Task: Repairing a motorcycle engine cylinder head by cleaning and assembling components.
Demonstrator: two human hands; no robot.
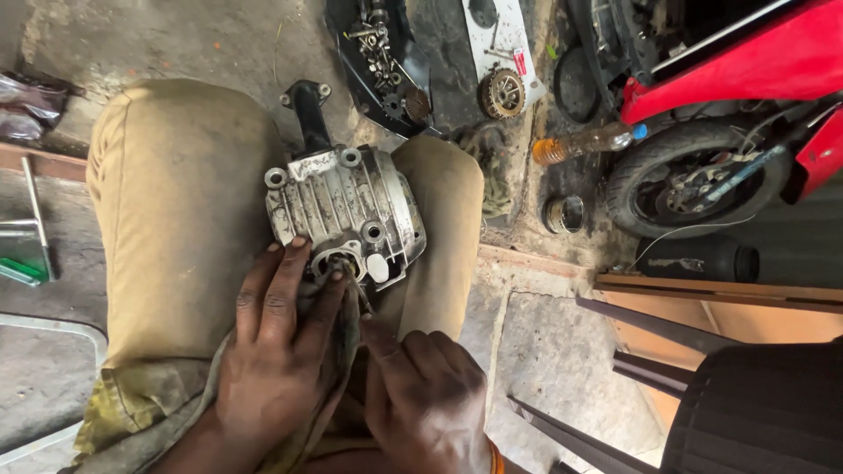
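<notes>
A finned silver engine cylinder head (344, 204) rests between my knees, which are in tan trousers. My left hand (272, 351) lies flat against its near edge, fingers spread over a dirty rag (338, 351) and touching the metal by a round port. My right hand (426, 399) is closed around a thin dark tool (358, 288) whose tip pokes into that port. A black intake pipe (307, 110) sticks out from the head's far side.
A black tray of bolts and small parts (379, 61), a toothed sprocket (501, 92) and a bottle of amber liquid (584, 142) lie on the concrete floor beyond. A red motorcycle with its wheel (694, 175) stands at right. Metal bars (650, 369) lie lower right.
</notes>
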